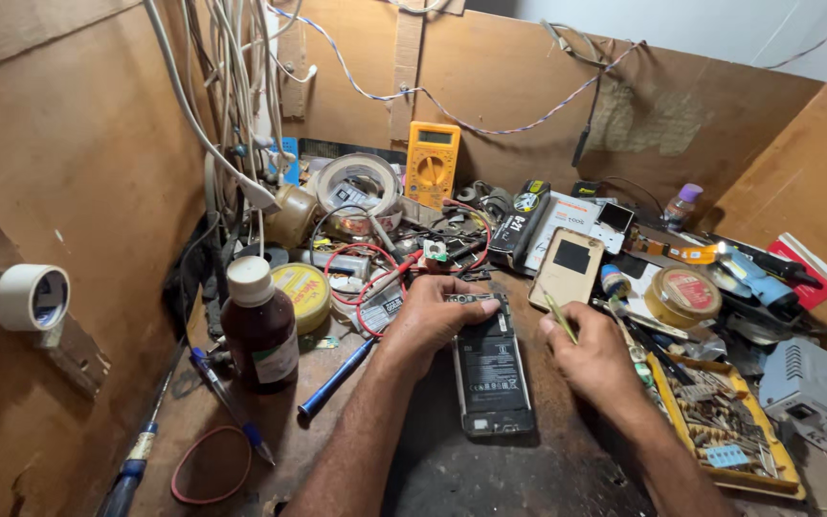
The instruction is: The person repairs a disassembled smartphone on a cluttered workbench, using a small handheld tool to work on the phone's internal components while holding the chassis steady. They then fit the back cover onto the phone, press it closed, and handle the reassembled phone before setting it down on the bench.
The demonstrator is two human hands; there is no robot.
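An opened smartphone [492,375] lies back side up on the dark workbench, its black battery and circuit board showing. My left hand [433,321] rests on the phone's top left corner, fingers pressing on its upper edge. To the phone's right, my right hand [593,356] holds a thin yellow-green tool [559,316] pinched between thumb and fingers, tip pointing up and away. A gold-coloured phone back cover [569,267] lies just beyond the right hand.
A brown bottle with a white cap [260,325] stands at left beside a yellow tin [303,292] and a blue screwdriver [337,378]. A yellow multimeter [432,163], tape rolls, red wires and a yellow tray of small parts [729,421] crowd the bench.
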